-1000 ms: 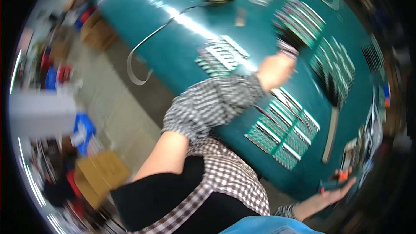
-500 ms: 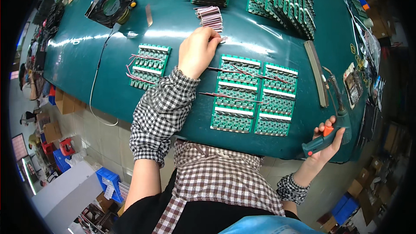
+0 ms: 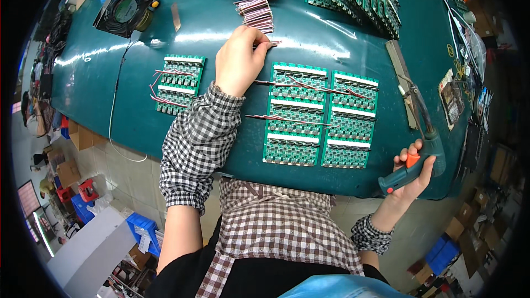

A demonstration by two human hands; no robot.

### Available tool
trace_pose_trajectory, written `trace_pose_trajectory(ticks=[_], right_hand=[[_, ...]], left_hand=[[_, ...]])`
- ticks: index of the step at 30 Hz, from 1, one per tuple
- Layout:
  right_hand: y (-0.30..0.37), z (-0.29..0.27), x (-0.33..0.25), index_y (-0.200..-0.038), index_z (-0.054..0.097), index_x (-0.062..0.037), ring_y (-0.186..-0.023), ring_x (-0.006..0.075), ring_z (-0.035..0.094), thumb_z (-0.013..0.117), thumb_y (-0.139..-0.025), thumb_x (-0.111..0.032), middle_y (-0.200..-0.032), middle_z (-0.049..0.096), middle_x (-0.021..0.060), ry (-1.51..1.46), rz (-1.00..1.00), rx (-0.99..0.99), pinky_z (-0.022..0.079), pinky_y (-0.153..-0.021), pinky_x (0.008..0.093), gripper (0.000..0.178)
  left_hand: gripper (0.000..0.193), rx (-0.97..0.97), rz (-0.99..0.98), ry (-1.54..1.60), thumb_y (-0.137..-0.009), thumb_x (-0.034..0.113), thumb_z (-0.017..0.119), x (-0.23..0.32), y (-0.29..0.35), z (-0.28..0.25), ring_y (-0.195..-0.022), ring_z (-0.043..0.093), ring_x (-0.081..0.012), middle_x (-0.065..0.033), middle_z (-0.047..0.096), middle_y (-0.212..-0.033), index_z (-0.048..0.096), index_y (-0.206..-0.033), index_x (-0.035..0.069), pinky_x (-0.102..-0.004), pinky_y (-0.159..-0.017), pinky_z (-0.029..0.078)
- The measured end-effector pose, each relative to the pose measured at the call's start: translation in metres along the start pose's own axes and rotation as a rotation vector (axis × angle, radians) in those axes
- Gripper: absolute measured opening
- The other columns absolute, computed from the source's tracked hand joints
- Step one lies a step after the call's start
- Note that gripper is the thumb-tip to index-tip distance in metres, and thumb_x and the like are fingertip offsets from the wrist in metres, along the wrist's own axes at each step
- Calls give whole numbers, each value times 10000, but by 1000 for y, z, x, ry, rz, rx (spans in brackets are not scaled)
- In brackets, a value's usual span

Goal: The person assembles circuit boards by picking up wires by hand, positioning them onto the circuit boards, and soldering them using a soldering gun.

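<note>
A thin reddish wire [image 3: 276,42] seems to be pinched between the thumb and first finger of the left hand [image 3: 239,62]; how many strands are held cannot be told. Just past that hand, a neat heap of red, black and white wires [image 3: 255,15] is laid on the shiny green table [image 3: 94,80]. If the pinch is too loose, the wire could be dropped. If the heap is bumped by the fingers, its rows could be mixed up.

A dark green soldering gun with an orange trigger [image 3: 436,152] is gripped by the right hand [image 3: 413,186], with fingers curled round the handle. Its metal tip is pointed away from that hand, near a long grey-brown bar [image 3: 395,55]. Whether it is hot cannot be told; if so, the left hand could be burned by a careless swing.

Between the hands, flat green circuit boards with white strips [image 3: 291,157] are set side by side. Loose wires [image 3: 256,116] are stretched past their edge toward the left hand, so they could be snagged by the checked sleeve [image 3: 199,143] and pulled crooked.
</note>
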State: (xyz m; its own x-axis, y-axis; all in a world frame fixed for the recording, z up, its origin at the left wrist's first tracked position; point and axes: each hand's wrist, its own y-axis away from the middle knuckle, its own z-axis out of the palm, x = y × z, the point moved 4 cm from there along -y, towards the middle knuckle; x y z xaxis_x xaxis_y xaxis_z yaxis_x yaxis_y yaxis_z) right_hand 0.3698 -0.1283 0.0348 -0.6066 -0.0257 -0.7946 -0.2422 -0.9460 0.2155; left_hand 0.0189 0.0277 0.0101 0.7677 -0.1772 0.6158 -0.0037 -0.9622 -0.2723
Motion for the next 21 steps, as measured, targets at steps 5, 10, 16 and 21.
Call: trace_pose_trajectory(ticks=[5, 10, 16, 21], right_hand=[[1, -2, 4, -1063, 465, 4, -749, 185, 605, 523, -910, -395, -850, 569, 79, -5, -2, -9, 550, -677, 330, 431], [4, -4, 7, -1064, 471, 4, -750, 182, 601, 514, -914, -398, -853, 568, 76, 2, 3, 7, 549, -675, 333, 431], [7, -3, 8, -1064, 476, 5, -749, 177, 599, 501, -919, -400, -857, 566, 75, 9, 11, 16, 551, -671, 338, 431], [9, 22, 8, -1100, 465, 20, -750, 203, 632, 496, -916, -408, -897, 559, 90, 51, -28, -22, 582, -643, 353, 466]], left_hand=[[86, -30, -88, 51, -805, 140, 623, -1, -2, 0, -697, 589, -225, -70, 589, -830, 602, -834, 62, -333, -620, 458], [115, 13, -84, 153, -818, 150, 630, -4, -5, -3, -622, 579, -196, -82, 628, -831, 617, -858, 43, -309, -593, 458], [114, -110, -148, 373, -822, 74, 649, -5, -8, -2, -597, 458, -16, 18, 620, -769, 642, -900, -9, -179, -550, 394], [127, -271, -252, 740, -840, 86, 655, 37, 13, -9, -671, 475, -2, 44, 575, -803, 599, -926, 10, -141, -587, 382]])
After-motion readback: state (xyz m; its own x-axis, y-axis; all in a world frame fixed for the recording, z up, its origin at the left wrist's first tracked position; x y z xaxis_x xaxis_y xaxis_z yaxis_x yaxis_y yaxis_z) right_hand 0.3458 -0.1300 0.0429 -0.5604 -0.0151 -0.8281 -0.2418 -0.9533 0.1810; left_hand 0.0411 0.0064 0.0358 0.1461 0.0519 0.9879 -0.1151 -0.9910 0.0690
